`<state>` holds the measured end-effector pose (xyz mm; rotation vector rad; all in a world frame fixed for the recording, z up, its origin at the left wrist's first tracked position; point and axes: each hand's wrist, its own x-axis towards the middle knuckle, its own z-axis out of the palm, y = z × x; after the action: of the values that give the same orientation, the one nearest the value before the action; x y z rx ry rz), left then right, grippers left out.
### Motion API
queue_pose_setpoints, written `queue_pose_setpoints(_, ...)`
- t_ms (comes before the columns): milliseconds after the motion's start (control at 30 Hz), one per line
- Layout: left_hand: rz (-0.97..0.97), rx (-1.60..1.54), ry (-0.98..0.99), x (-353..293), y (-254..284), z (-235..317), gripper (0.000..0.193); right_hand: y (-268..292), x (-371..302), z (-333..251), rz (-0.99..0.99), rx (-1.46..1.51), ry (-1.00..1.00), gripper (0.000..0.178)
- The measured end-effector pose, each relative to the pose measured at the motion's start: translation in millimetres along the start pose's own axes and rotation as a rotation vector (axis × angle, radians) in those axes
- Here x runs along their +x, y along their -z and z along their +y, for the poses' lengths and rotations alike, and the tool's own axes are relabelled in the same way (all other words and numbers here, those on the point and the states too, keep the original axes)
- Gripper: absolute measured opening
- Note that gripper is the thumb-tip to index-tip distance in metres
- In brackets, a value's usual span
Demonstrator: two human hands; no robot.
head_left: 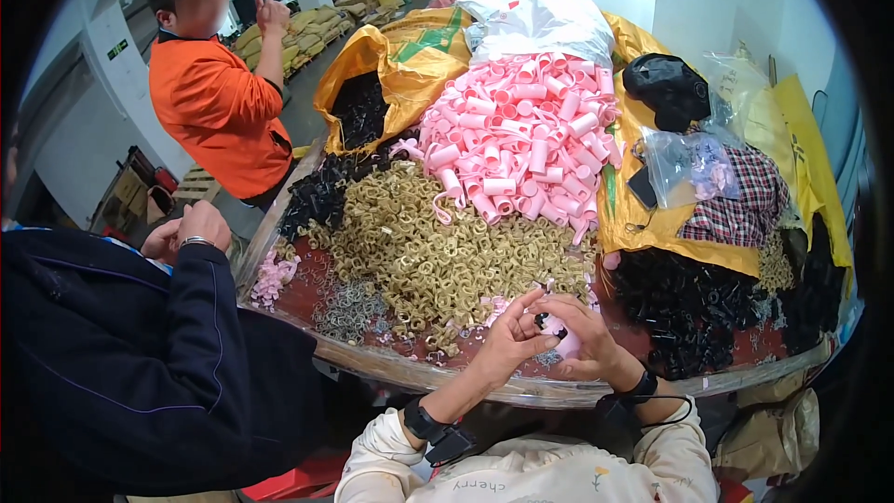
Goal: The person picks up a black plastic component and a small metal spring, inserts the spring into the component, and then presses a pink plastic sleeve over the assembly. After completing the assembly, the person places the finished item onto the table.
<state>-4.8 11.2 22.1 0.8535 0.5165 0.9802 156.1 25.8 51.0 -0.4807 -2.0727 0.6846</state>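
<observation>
Both hands meet over the table's near edge, around a small pink and black plastic part (553,326). With bent fingers and thumb, my left hand (510,343) grips it from the left. Around its other side curl the fingers of my right hand (589,333), covering much of it, so its full shape is hidden. Just beyond my hands lies a wide heap of brass-coloured ring-like pieces (438,247). Behind that rises a big pile of pink plastic cylinders with loops (521,135).
Black plastic parts (675,307) fill the right side, near a yellow sack (689,247), a checked cloth (745,191) and a black cap (666,88). Small metal pieces (349,310) lie left. A co-worker in a dark jacket (140,345) sits left; another in orange (219,112) stands beyond.
</observation>
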Motion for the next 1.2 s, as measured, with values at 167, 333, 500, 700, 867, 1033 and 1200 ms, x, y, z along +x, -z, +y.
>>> queue_pose_setpoints(167, 0.001, -0.024, -0.004, 1.1, -5.5, -4.9, 0.067, 3.6, -5.4, -0.9, 0.013, 0.031, 0.003, 0.065)
queue_pose_setpoints(333, 0.024, -0.099, 0.036, 5.0, -12.9, -13.3, 0.065, 8.2, -9.7, -4.5, 0.061, 0.030, -0.002, 0.053)
queue_pose_setpoints(500, 0.014, -0.126, 0.132, 15.3, -19.2, -30.5, 0.062, 8.2, -30.3, 5.2, 0.130, 0.013, -0.026, 0.050)
queue_pose_setpoints(700, -0.172, 0.023, 0.399, 41.3, -37.6, -54.6, 0.062, 39.0, -80.3, -13.5, 0.136, -0.167, -0.159, 0.046)
queue_pose_setpoints(867, -0.373, -0.127, 0.349, 46.6, -69.2, -66.0, 0.065, 49.5, -111.1, -45.0, 0.233, -0.116, -0.266, 0.045)
queue_pose_setpoints(1033, -0.416, -0.171, 0.177, 41.3, -96.9, -76.6, 0.077, 41.9, -127.5, -42.6, 0.203, -0.059, -0.297, 0.044)
queue_pose_setpoints(1200, -0.405, 0.019, 0.042, 32.1, -100.8, -86.2, 0.082, 37.1, -129.4, -43.7, 0.224, -0.035, -0.248, 0.040)
